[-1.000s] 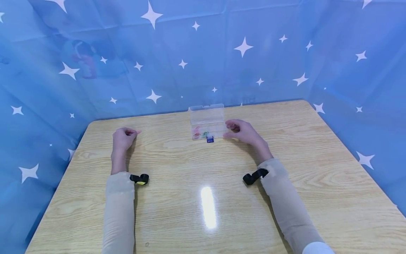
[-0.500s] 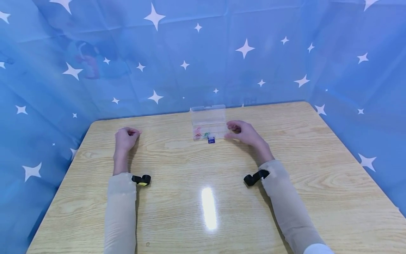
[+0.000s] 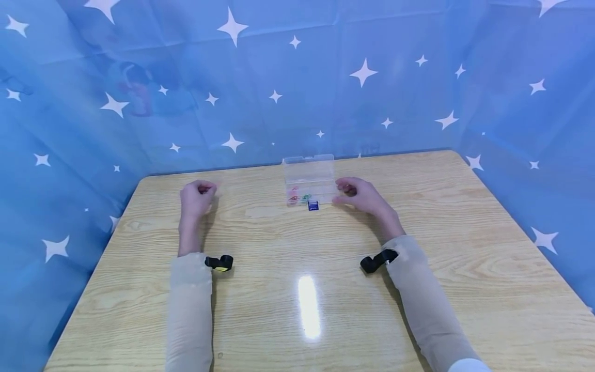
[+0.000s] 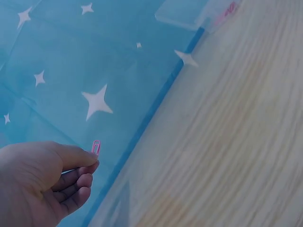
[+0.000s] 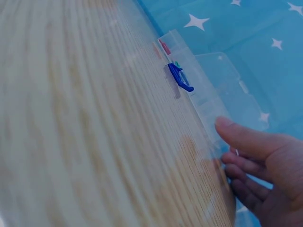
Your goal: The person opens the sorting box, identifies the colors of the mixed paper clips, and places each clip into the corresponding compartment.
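A clear plastic compartment box [image 3: 310, 181] stands open at the table's far middle, with red and green paper clips [image 3: 299, 198] in its near compartments. Its blue latch [image 3: 313, 205] sticks out in front; in the right wrist view the blue latch [image 5: 180, 78] sits on the box's edge [image 5: 208, 109]. My right hand [image 3: 357, 195] rests beside the box's right end, thumb [image 5: 241, 138] touching its side, fingers loosely curled. My left hand [image 3: 199, 196] is lifted to the left of the box, pinching a pink paper clip [image 4: 96, 147] between thumb and fingers.
The wooden table [image 3: 297, 279] has a bright light glare [image 3: 309, 306] near its front middle. Blue cloth with white stars [image 3: 297, 88] hangs close round the back and both sides. Black wrist cameras [image 3: 219, 262] sit on both sleeves.
My left hand has shifted a little right, toward the box, still pinching the pink clip. The right hand stays by the box's right end.
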Demonstrator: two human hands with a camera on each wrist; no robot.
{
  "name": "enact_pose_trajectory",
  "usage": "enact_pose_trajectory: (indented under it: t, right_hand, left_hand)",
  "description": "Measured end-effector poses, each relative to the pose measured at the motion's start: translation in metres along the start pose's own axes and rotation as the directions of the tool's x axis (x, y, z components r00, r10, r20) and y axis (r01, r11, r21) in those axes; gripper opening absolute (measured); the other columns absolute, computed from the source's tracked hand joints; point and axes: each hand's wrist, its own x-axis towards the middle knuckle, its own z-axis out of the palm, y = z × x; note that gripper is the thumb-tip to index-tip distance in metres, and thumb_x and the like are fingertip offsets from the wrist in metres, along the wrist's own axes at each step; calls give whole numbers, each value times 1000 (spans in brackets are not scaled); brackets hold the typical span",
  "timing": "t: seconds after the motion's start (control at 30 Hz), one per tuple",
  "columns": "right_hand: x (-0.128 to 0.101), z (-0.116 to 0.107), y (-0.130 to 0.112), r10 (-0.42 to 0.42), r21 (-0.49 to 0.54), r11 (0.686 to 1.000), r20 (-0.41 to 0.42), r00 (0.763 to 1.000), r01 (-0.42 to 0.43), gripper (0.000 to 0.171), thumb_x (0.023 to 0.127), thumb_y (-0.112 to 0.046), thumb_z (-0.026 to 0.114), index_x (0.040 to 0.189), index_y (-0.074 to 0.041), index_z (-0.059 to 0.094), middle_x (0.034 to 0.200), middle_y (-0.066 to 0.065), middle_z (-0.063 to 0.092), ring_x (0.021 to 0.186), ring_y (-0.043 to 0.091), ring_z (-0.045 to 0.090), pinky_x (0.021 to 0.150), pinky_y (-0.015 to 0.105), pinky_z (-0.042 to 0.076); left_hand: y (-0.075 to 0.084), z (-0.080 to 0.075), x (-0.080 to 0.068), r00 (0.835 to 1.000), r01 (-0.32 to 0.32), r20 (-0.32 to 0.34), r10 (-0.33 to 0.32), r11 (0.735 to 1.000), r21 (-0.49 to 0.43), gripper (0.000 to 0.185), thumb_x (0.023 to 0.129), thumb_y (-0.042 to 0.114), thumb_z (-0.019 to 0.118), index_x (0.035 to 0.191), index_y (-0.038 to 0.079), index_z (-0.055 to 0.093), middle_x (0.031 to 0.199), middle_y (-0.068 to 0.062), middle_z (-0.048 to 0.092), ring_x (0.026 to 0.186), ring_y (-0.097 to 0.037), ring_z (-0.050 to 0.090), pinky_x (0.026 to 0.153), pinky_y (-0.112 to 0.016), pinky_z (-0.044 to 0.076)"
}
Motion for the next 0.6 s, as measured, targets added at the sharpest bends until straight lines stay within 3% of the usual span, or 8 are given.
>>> enact_pose_trajectory:
  t: [0.37, 0.6]
  right_hand:
    - [1, 0, 1, 6, 1, 1000, -1, 1000, -6, 64, 91, -30, 78, 143, -3, 53, 131, 16, 59, 119, 31, 55, 103, 46, 45]
    - [1, 0, 2, -1, 0, 1000, -1, 1000, 1, 64, 91, -31, 78, 143, -3, 53, 131, 16, 59, 119, 31, 55, 103, 47, 44]
  left_hand:
    - [30, 26, -3, 994, -104, 22, 106, 992, -76, 23, 100, 14, 63, 110, -6, 70, 103, -20, 67, 90, -25, 60, 75, -29, 49]
    - [45, 44, -6, 984, -172, 41, 175, 982, -74, 19, 99, 11, 65, 107, -5, 71, 100, -19, 69, 87, -23, 61, 74, -26, 49]
